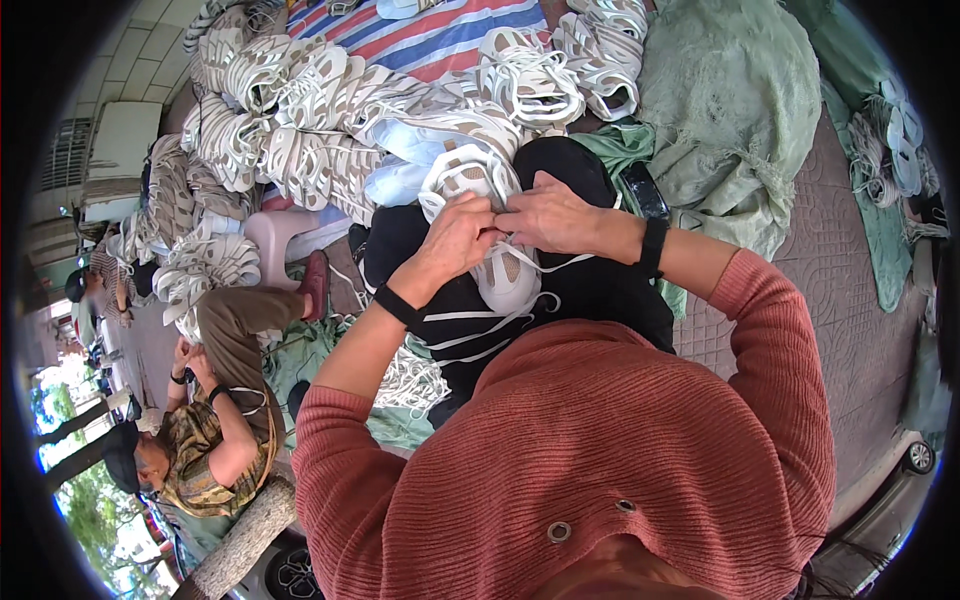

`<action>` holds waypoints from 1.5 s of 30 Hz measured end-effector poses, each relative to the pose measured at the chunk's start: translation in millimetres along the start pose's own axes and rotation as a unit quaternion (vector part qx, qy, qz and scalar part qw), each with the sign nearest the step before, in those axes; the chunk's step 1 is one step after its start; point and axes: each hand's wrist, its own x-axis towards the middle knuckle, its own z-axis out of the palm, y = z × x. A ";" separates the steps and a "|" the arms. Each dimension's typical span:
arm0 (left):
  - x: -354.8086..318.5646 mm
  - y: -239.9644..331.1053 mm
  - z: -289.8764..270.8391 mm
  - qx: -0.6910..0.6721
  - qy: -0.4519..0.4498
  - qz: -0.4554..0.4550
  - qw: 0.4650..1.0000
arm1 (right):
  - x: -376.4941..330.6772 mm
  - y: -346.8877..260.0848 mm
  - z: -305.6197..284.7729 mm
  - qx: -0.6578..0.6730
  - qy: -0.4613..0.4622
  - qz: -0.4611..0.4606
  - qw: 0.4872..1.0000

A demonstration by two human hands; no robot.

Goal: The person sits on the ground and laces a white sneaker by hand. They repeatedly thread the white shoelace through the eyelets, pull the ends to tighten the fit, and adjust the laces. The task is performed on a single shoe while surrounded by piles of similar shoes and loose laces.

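A white and beige sneaker [507, 285] rests on my black-trousered lap, its rounded toe toward my body. My left hand [452, 240] and my right hand [553, 215] meet over its lacing, fingers bent and pinched on the white shoelace. The bit of lace between the fingertips is mostly hidden. Loose lace ends [568, 264] trail out to the right and across my thighs. Just beyond the hands, on the far side, another pale sneaker [468, 172] touches the heap.
Many similar sneakers [320, 95] are piled ahead on a striped sheet [440, 40]. A green woven sack [730, 110] stands at far right. A bundle of white laces [412, 382] lies by my left leg. Nearby at left sits another person [215, 430], beside a pink stool [278, 240].
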 end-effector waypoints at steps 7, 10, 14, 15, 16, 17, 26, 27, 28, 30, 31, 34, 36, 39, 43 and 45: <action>16.9 0.4 -11.5 -0.062 -0.041 -0.027 0.997 | -5.8 7.0 0.2 -0.020 0.066 -0.034 0.997; 19.6 0.9 -16.7 -0.037 -0.049 -0.038 0.997 | -0.9 11.5 -4.8 0.005 0.055 -0.036 0.998; 16.9 -6.4 -13.7 0.079 -0.033 0.011 0.996 | 3.1 14.4 -12.7 0.081 0.050 -0.044 0.994; 17.1 -11.7 -22.7 0.130 -0.020 0.033 0.991 | 0.9 14.3 -15.1 0.080 0.029 -0.044 0.995; 18.0 -15.1 -32.6 0.173 -0.012 0.084 0.981 | -1.0 14.1 -17.5 0.074 0.021 -0.045 0.996; 16.1 -23.7 -52.2 0.217 0.018 -0.026 0.976 | -3.0 14.5 -19.8 0.068 0.015 -0.044 0.997; -245.5 -163.4 -531.0 0.603 0.352 -0.294 0.653 | -5.2 18.6 -31.9 0.110 -0.067 -0.014 0.992; -284.0 -173.0 -555.2 0.608 0.350 -0.351 0.621 | -4.6 19.0 -31.6 0.119 -0.076 -0.002 0.990; -311.6 -181.5 -574.6 0.608 0.345 -0.394 0.597 | -4.2 19.4 -31.0 0.122 -0.063 -0.005 0.991; -339.9 -184.2 -588.5 0.626 0.327 -0.428 0.564 | -4.8 20.0 -29.2 0.126 -0.060 0.002 0.990; -340.8 -187.8 -584.6 0.638 0.319 -0.420 0.562 | -5.4 20.3 -28.3 0.124 -0.046 -0.008 0.991; -274.4 -171.6 -508.2 0.647 0.299 -0.305 0.631 | -7.3 21.7 -25.3 0.120 -0.039 -0.024 0.992; -202.9 -140.4 -401.4 0.496 0.307 -0.252 0.772 | -6.9 21.7 -22.8 0.115 -0.023 -0.034 0.992; -103.0 -75.5 -206.8 0.174 0.192 -0.189 0.947 | -3.9 19.2 -18.0 0.092 -0.029 -0.017 0.995; -33.1 3.3 -54.6 0.172 0.029 -0.016 0.985 | 0.0 13.9 -10.9 0.078 0.010 -0.007 0.997; -18.3 18.0 -42.5 0.197 -0.003 0.027 0.980 | 0.1 12.4 -7.7 0.076 0.008 0.003 0.997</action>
